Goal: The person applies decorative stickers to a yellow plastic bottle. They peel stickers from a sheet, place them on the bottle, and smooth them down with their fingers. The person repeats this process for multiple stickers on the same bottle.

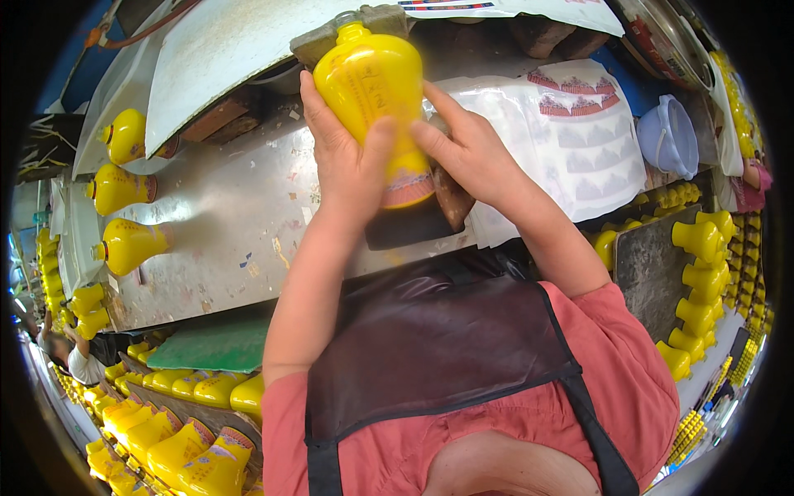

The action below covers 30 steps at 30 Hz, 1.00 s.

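A glossy yellow bottle (pixel 361 76) lies lengthwise before me, its narrow neck pointing away. My left hand (pixel 346 165) wraps the left side, with the thumb pressed on the front. From the other side my right hand (pixel 473 151) grips it, its thumb also on the front. Dark lettering runs down the body, partly blurred, and a reddish patterned band circles the foot near me. The neck rests at a grey block (pixel 387 20). Under the foot is a dark block (pixel 405 234). White sheets (pixel 591 136) with red patterned decals lie right of my right hand.
Several yellow bottles (pixel 124 192) stand along the metal tabletop's (pixel 219 240) left edge. A pale blue bucket (pixel 668 139) is at the right. Boards of yellow bottles (pixel 699 281) flank me on both sides. A white panel (pixel 223 62) overhangs the far left. Another person (pixel 78 355) is at the far left.
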Each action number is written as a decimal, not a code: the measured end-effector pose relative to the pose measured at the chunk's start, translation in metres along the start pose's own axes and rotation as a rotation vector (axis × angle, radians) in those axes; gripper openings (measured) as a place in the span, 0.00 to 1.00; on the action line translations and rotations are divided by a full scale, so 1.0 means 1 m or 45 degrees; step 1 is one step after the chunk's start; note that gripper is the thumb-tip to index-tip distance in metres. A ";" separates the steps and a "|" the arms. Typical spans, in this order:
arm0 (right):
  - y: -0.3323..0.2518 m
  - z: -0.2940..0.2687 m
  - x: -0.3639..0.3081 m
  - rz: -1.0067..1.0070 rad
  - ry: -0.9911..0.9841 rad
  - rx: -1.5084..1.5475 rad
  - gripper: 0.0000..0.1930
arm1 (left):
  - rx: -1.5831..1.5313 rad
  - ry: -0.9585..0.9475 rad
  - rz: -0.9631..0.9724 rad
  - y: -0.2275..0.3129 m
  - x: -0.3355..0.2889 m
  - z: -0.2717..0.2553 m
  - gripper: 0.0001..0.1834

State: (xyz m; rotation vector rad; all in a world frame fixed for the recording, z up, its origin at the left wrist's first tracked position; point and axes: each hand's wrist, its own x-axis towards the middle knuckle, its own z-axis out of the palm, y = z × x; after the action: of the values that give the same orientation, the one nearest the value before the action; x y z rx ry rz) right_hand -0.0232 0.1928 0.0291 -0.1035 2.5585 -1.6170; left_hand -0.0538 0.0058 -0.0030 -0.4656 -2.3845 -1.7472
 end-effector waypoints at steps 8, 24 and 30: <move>-0.003 0.000 0.001 0.038 -0.008 -0.024 0.41 | 0.027 -0.106 -0.013 -0.009 -0.004 -0.007 0.56; -0.014 0.000 0.001 0.077 -0.004 -0.136 0.48 | -0.576 -0.149 -0.059 -0.009 -0.015 -0.004 0.54; -0.034 0.001 0.002 0.213 -0.056 -0.326 0.49 | -0.020 -0.180 0.091 -0.025 -0.012 -0.009 0.55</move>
State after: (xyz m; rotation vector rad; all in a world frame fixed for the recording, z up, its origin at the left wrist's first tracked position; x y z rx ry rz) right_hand -0.0252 0.1775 0.0595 0.0517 2.6469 -1.2130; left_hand -0.0516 -0.0110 -0.0265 -0.6891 -2.4161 -1.7581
